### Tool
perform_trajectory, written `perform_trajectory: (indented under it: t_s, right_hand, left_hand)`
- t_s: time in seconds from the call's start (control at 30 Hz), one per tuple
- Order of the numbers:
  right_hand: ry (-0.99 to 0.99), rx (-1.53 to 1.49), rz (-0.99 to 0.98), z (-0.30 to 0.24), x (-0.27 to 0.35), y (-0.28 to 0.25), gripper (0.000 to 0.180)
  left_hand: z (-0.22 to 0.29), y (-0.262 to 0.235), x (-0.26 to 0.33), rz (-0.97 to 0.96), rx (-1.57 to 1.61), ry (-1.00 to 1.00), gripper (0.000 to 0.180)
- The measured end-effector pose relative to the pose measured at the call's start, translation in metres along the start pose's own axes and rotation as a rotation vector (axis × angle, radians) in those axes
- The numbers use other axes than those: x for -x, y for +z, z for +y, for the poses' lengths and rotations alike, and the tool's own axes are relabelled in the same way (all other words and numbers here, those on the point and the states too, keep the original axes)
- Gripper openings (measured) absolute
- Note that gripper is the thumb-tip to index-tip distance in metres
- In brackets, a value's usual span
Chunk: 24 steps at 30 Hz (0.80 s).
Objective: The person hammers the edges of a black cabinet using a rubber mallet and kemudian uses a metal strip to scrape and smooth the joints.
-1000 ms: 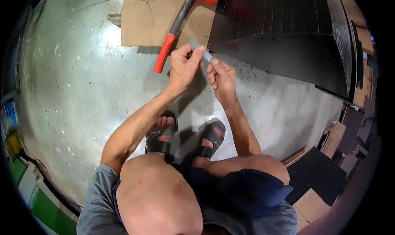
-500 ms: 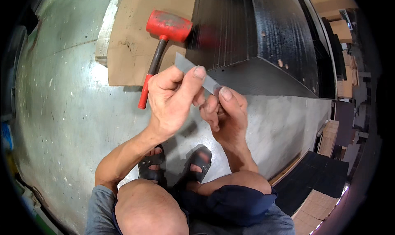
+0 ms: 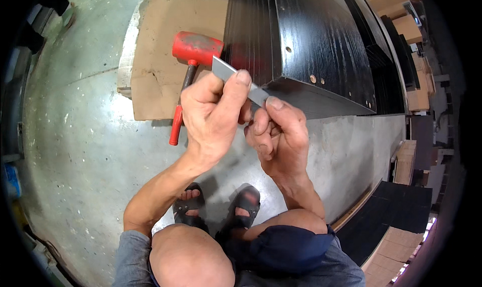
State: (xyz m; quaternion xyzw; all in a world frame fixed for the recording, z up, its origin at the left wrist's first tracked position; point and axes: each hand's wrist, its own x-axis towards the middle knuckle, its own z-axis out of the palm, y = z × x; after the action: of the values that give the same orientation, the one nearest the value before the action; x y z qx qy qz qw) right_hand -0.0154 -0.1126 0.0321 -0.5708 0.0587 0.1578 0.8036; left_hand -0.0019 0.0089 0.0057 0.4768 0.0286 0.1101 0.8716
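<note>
My left hand (image 3: 212, 111) pinches a flat grey strip (image 3: 224, 69) with a slanted end between thumb and curled fingers. The slanted end juts out beyond the fingers toward the upper left. At its lower right end my right hand (image 3: 285, 136) grips the same strip between thumb and forefinger. Its other fingers are curled in. A mallet (image 3: 197, 46) with a red head and a dark, red-ended handle lies just beyond my left hand, on cardboard (image 3: 156, 66). The left hand hides part of the handle.
A stack of glossy black boards (image 3: 326, 41) with small holes stands beyond my hands, to the right. More black panels (image 3: 384, 206) and brown cardboard (image 3: 394, 249) lie at lower right. My sandalled feet (image 3: 246, 204) rest on the grey floor (image 3: 85, 151).
Both hands keep hold of the strip, which has hardly moved in view. The mallet and cardboard appear slightly lower, and the black boards have shifted left in view.
</note>
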Motion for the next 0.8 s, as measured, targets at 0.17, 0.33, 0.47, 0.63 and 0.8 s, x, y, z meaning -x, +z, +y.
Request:
perform_trajectory:
  t_s: [0.17,0.33,0.47,0.63,0.8]
  right_hand:
    - [-0.047,0.018,0.005,-0.008,0.009,0.009,0.041]
    - [-0.057,-0.033,-0.012,-0.002,-0.004,0.004,0.041]
    - [0.010,-0.004,0.042,0.017,-0.007,-0.005,0.040]
    - [-0.053,0.045,0.040,0.007,-0.003,0.001,0.041]
    - [-0.050,0.047,0.029,0.017,-0.008,-0.001,0.041]
  left_hand:
    - [0.013,0.003,0.005,-0.008,-0.051,0.115,0.029]
    - [0.009,0.002,-0.003,-0.003,-0.082,0.138,0.029]
    - [-0.027,-0.016,0.004,0.017,-0.041,-0.026,0.028]
    - [-0.004,-0.005,0.000,-0.006,-0.118,0.099,0.028]
    - [-0.012,-0.011,0.002,0.024,-0.125,0.053,0.029]
